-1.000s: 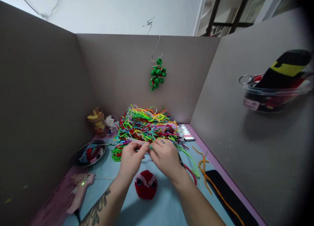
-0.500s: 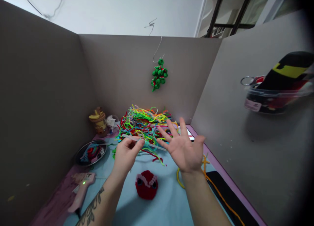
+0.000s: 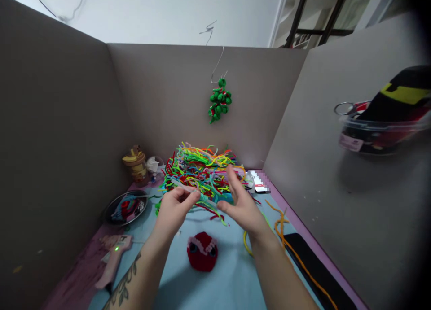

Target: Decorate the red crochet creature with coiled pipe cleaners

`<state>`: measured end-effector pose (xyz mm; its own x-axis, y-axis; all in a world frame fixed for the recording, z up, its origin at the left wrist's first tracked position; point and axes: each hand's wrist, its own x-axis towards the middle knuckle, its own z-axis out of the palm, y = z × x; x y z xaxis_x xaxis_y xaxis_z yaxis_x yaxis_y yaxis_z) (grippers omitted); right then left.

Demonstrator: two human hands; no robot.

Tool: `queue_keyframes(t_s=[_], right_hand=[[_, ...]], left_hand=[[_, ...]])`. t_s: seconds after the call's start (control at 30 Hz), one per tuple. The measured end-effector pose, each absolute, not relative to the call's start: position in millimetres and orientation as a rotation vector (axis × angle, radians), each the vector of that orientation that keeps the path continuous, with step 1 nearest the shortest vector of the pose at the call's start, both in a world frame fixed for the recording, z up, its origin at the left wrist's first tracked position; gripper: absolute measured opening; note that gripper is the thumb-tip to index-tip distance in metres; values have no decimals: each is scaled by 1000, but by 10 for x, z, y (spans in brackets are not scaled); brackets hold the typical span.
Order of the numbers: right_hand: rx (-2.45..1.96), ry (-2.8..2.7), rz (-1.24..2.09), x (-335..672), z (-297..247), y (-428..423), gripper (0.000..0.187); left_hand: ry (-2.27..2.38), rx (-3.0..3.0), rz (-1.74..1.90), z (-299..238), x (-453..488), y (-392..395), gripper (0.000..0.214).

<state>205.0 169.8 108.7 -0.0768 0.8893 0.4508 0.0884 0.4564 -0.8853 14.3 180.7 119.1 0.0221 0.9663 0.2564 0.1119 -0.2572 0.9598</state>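
My left hand (image 3: 175, 209) pinches a translucent whitish rod, which looks like a glue stick (image 3: 178, 183), between thumb and fingers. A short teal fuzzy coil (image 3: 203, 198) sits around the stick just right of my thumb. Beside the stick's right end is my right hand (image 3: 244, 211), its fingers stretched upward and its thumb apart from them. The thumb tip is close to that end; whether it touches, I cannot tell. Below both hands, a red fuzzy piece (image 3: 202, 258) with a pink band and two dark round spots lies on the blue cloth (image 3: 182, 287).
Behind my hands is a heap of coloured pipe cleaners (image 3: 202, 159). At left are a metal bowl (image 3: 109, 220), a pink glue gun (image 3: 112, 260) and a brown pot (image 3: 137, 168). Green fuzzy decoration (image 3: 220, 101) hangs ahead; a clear tub (image 3: 380, 130) is on the right wall.
My right hand has turned from a spread, palm-showing pose to a narrower one, bringing its thumb to the right end of the stick. My left hand keeps its pinch.
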Motion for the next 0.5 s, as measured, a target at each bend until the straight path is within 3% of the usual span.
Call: queue_keyframes(t_s=[0.13, 0.5], right_hand=[[-949, -1794, 910, 1953, 1113, 1637, 36], [-971, -1579, 1068, 1910, 1067, 1689, 46]], left_hand=[[1074, 1595, 1237, 1209, 104, 1791, 23], [1130, 1962, 1286, 1232, 95, 1783, 22]])
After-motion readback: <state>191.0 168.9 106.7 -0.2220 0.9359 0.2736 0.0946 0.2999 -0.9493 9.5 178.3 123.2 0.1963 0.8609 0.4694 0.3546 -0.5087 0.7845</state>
